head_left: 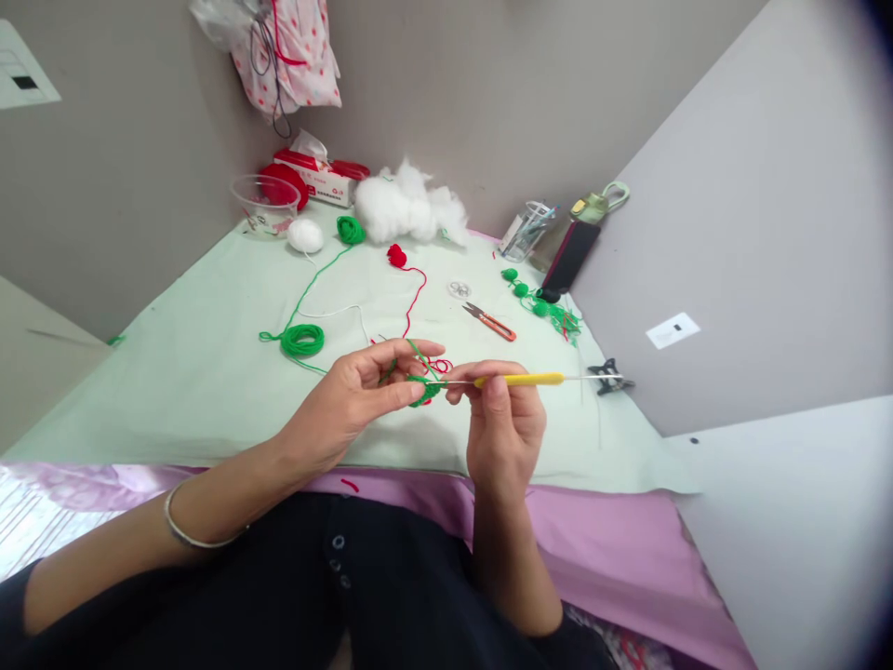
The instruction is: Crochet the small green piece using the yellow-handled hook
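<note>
My left hand pinches a small green crochet piece between thumb and fingers, with green yarn running over its raised index finger. In my right hand is a crochet hook with a yellow handle, held level. Its thin metal tip reaches to the green piece; whether it sits inside a stitch I cannot tell. A loose coil of green yarn lies left of my hands, joined by a strand to a green yarn ball. Red yarn loops just behind my fingers.
Thread snips lie behind my right hand. Farther back are white stuffing, a white yarn ball, a red yarn ball, and a plastic tub. On the right stand a bottle, green crocheted pieces and a black clip.
</note>
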The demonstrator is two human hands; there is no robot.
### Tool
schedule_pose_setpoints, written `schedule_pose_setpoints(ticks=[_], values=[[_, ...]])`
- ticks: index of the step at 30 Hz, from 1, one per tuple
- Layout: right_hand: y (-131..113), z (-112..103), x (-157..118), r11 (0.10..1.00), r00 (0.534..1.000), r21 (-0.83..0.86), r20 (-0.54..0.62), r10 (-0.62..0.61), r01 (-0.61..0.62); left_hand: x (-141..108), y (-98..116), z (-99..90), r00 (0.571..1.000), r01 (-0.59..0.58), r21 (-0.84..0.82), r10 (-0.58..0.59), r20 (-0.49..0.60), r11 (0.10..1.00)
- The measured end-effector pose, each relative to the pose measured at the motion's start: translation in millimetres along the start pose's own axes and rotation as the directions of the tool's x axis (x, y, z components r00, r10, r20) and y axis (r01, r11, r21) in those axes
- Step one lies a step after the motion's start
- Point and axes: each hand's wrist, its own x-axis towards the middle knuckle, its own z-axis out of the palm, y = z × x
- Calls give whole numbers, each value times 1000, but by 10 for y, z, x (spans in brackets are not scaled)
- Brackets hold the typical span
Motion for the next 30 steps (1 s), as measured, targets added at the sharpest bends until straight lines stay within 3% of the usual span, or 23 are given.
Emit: schedule_pose_setpoints(ticks=[5,12,15,18,21,22,24,26,28,30], values=[[-62,-18,-33,961,983,-205,41,-180,184,-7,-23,-36,999,-28,52,27,21,998],[-72,-41,-33,881,943,-337,147,-298,331,-17,-28,-51,996,-92,178,93,4,980],[-22,-24,-37,793,888,-399,206,-412,460,-17,-32,-20,991,-120,227,129,-26,967],[67,12,-55,649,814,-498,265,-517,575,-19,-32,29,993,-94,182,106,-55,979],[145,43,-81,440,716,-624,296,-632,646,-8,-11,64,999,36,-9,-37,-38,999],[153,48,-86,407,699,-645,288,-655,647,1,2,68,994,105,-88,-106,-14,991],[135,51,-86,490,731,-619,211,-648,613,25,33,61,973,229,-217,-227,30,949],[83,49,-68,712,836,-487,75,-543,506,47,59,43,959,279,-283,-279,42,918],[30,51,-36,884,924,-303,-30,-382,356,56,68,28,969,244,-288,-248,23,926],[0,59,-4,942,959,-207,-40,-279,266,51,56,23,983,182,-246,-182,25,952]])
